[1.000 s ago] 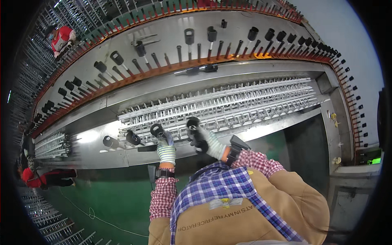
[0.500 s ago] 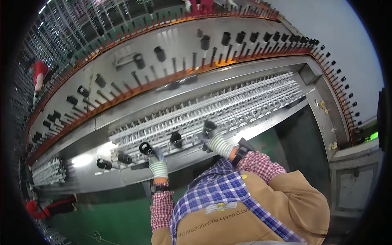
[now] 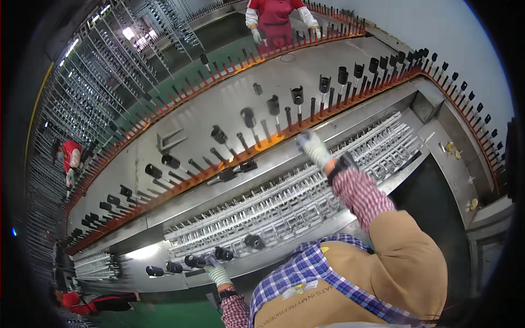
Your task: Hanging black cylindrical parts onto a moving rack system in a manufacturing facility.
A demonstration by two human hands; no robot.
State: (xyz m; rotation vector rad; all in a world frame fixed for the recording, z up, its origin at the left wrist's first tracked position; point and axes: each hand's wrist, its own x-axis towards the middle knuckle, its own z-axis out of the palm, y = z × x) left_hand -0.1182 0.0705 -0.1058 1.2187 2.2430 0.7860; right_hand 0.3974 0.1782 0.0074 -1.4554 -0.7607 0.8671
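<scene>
The right hand (image 3: 313, 146) had swung up from the tray to the orange peg rail (image 3: 262, 143), gloved fingers bunched, grip unclear, while the left hand (image 3: 217, 270) pinched a black tube (image 3: 192, 261) low on the metal tray (image 3: 284, 213).

Right hand (image 3: 313, 146) reaching to orange pin rail (image 3: 257, 146) — left hand (image 3: 216, 269) by black cylinders (image 3: 191, 261)
</scene>
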